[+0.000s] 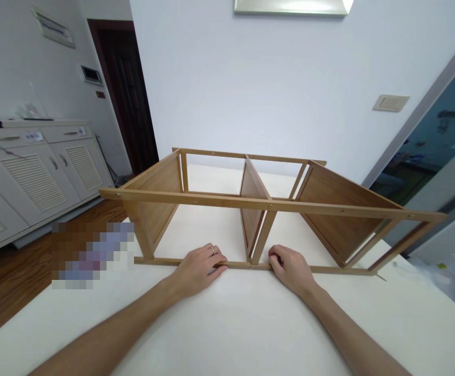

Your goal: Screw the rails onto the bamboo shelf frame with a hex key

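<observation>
A light-brown wooden shelf unit lies on its side across a white table, its long rails running left to right. Three panels stand upright between the rails, including a middle panel and a wide right panel. My left hand, with a ring on one finger, is closed over the near bottom rail, left of the middle crosspiece. Just right of that crosspiece, my right hand has its fingers curled round the same rail. Both hands' fingertips are partly hidden.
Behind the table rises a white wall with a light switch. A white cabinet stands at left near a dark door. Clear plastic lies at the table's right side. A patch at left is pixelated.
</observation>
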`<state>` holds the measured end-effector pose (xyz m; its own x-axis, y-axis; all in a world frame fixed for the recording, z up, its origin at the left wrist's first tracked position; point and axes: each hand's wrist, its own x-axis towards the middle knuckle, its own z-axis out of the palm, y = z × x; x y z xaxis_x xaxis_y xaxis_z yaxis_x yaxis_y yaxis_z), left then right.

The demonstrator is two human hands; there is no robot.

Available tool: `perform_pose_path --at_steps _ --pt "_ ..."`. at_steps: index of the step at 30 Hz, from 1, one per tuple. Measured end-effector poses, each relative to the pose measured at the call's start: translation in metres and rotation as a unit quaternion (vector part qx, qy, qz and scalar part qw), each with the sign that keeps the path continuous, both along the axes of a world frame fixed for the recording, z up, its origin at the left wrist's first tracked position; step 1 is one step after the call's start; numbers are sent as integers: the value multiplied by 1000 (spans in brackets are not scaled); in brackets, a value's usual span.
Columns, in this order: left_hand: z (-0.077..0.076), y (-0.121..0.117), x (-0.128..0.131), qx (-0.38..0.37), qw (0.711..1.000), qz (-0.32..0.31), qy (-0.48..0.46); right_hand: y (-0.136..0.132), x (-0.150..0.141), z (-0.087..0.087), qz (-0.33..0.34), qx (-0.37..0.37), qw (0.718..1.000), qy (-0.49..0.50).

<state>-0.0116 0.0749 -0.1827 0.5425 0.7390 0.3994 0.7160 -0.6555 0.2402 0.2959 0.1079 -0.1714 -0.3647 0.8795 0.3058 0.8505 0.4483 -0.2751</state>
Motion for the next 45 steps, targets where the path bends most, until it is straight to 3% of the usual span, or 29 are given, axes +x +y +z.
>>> perform_pose_path --at_steps 17,30,40,45 --pt "2 -7 -3 36 999 -8 23 -11 -4 7 29 66 995 -62" --pt "4 -13 1 52 998 -18 -2 -20 -11 6 15 22 998 -64" --pt "12 -15 4 108 994 -23 -11 -25 7 18 -39 34 995 87" --pt "33 -33 11 207 978 -39 3 -32 36 21 -66 7 974 217"
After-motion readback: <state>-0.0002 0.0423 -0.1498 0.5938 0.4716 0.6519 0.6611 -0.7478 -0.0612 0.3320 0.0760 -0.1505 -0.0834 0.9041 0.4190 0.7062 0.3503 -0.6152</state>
